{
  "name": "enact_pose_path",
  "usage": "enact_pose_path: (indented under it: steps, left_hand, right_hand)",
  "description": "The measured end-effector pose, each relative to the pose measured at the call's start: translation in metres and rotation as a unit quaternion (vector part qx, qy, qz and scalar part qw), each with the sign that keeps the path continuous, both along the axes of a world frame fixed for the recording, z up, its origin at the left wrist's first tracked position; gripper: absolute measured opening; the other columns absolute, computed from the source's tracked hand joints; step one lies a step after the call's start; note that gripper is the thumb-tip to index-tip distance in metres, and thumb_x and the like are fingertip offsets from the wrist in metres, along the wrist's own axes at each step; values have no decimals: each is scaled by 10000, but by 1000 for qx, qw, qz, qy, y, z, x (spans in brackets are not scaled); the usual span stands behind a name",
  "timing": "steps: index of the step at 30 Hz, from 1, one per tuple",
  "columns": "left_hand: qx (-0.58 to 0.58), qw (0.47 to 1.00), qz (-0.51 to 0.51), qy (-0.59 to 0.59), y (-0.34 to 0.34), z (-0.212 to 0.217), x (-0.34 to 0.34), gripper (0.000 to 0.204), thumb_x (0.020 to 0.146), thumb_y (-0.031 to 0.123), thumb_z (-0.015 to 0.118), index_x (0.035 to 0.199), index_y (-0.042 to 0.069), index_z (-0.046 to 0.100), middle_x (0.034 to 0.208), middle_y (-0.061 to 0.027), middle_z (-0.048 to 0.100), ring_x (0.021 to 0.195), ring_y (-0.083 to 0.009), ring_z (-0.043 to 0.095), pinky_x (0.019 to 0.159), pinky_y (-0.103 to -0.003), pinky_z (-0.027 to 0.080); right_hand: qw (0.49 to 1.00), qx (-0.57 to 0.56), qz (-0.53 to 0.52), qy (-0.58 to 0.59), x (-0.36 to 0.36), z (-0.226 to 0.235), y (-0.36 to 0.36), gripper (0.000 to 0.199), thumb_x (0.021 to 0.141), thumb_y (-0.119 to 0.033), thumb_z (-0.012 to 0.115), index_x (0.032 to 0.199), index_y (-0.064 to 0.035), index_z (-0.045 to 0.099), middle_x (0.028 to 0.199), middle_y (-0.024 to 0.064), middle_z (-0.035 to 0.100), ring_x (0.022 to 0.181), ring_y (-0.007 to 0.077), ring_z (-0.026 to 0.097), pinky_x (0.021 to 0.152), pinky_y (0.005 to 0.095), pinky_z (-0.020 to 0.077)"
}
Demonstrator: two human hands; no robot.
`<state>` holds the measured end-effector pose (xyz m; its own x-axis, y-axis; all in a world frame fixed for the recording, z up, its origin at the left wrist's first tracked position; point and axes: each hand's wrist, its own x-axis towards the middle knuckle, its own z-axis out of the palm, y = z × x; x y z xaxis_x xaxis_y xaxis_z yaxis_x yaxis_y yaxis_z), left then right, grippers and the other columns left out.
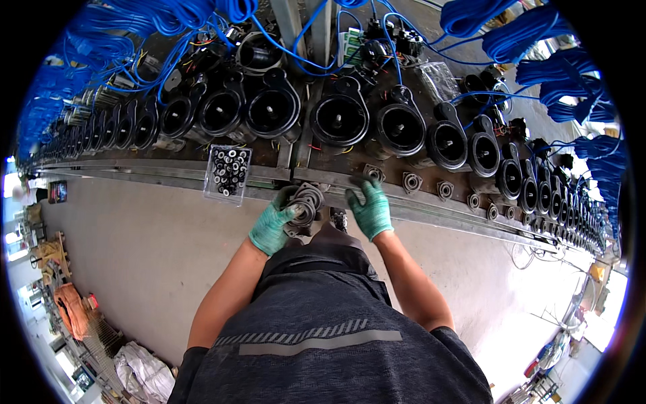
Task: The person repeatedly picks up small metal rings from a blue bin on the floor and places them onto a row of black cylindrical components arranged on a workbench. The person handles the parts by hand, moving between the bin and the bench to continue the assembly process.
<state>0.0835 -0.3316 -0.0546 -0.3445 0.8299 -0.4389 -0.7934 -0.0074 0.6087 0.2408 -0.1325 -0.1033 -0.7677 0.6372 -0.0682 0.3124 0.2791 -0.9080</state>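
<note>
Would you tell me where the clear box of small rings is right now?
In the head view, the clear box of small rings sits on the metal bench rail, left of the person's left hand and just below the row of black motor housings.

Even daylight is filling the scene; glare is blowing out the windows around four and eight o'clock. Fisheye distortion is bending the bench rail (417, 202), and black vignetting is ringing the softly blurring edges.
</note>
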Motion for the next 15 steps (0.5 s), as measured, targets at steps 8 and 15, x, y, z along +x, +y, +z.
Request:
enact_pose_path:
  steps: [8,15]
  left_hand:
    - [-1,1000,1,14,-5,1,-2,636,879,227,736,1433,79,461,1317,-146,583,1155,-362,638,828,-510,627]
    - [-77,982,156,-71,-18,-40,-14,350,966,164,573,1307,87,553,1242,-139,639,1129,-324,649,895,-535,594]
  right_hand:
    - [892,-450,1,44,-43,46,-38,306,979,-118,652,1240,34,605,1111,120,680,901,174,670,781,315,581]
    - [940,-312,-135,-18,-66,-42,2,294,965,-122,663,1237,-13,639,1067,78,710,920,168,682,746,329,589]
